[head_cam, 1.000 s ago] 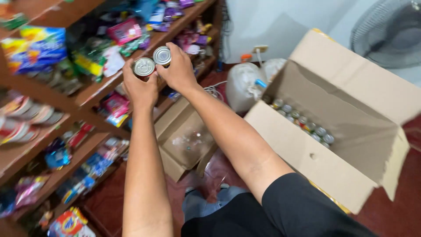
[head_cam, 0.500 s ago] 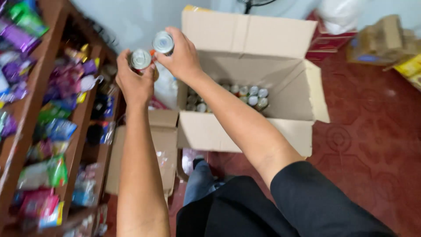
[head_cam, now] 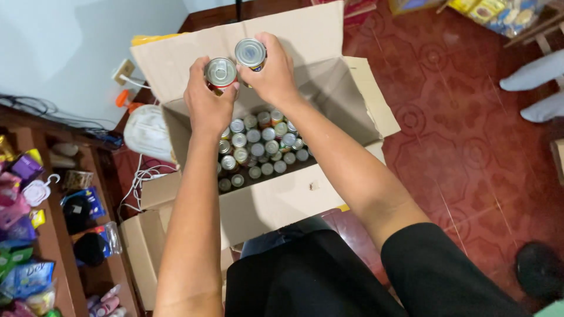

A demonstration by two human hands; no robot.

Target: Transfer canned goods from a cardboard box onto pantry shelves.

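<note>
Metal lids: two small tin cans, one per hand, held side by side at upper centre of the frame.
Left grip: left hand [head_cam: 207, 100] clamped around the left can [head_cam: 221, 73], fingers wrapped on its side, silver top showing.
Right grip: right hand [head_cam: 273, 73] closed around the right can [head_cam: 251, 53], held slightly higher, just beside the other.
Below the grips: open cardboard box [head_cam: 276, 202] with many packed cans [head_cam: 258, 147] standing upright, directly under both hands.
Slip risk: each can is gripped by its side only; a loosened grip would likely drop it onto the packed cans and dent them.
Knock risk: the two held cans are near enough to clash.
Further out: shelf of packets [head_cam: 35, 235] at left edge, red tiled floor [head_cam: 470, 147] at right, smaller box [head_cam: 141, 235] at lower left.
</note>
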